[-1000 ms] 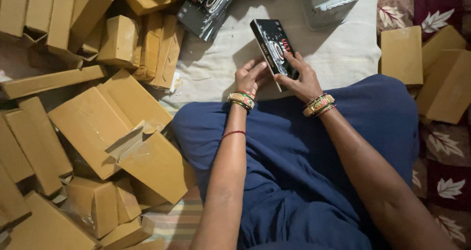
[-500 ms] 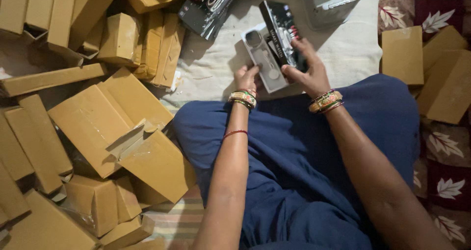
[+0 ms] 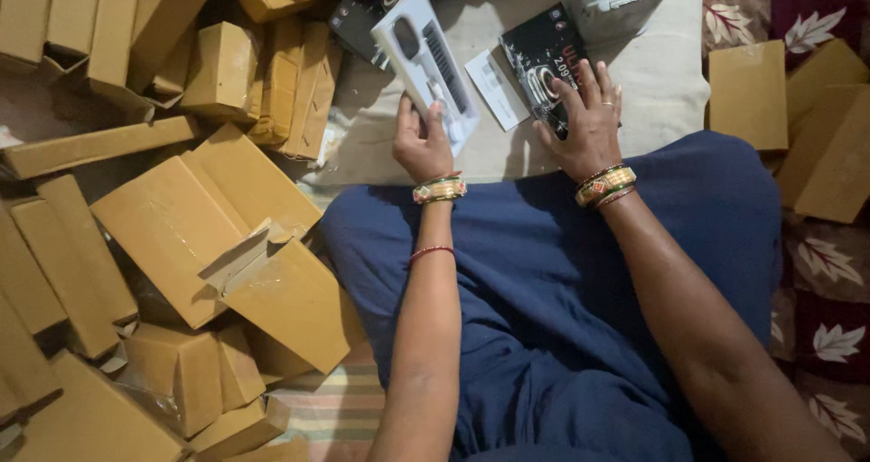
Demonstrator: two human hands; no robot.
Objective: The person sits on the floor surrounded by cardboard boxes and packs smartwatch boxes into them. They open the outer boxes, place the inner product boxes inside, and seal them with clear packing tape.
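I sit on the floor in blue clothing with both arms stretched forward. My left hand (image 3: 421, 140) grips the near end of a long white plastic tray (image 3: 426, 59) that has a dark strap in it. My right hand (image 3: 587, 122) rests with spread fingers on a black printed box (image 3: 542, 63) lying on a cream cloth (image 3: 507, 149). A small white leaflet (image 3: 496, 88) lies between the tray and the black box. Both wrists carry gold and green bangles.
Several brown cardboard boxes, some flattened, pile up on the left (image 3: 208, 235). More brown boxes (image 3: 748, 95) sit at the right on a maroon leaf-patterned cloth (image 3: 825, 272). Another black printed box (image 3: 372, 0) lies behind the tray.
The white tray has come out of the black box. My left hand carried the tray to the left, and my right hand set the black box down on the cloth.
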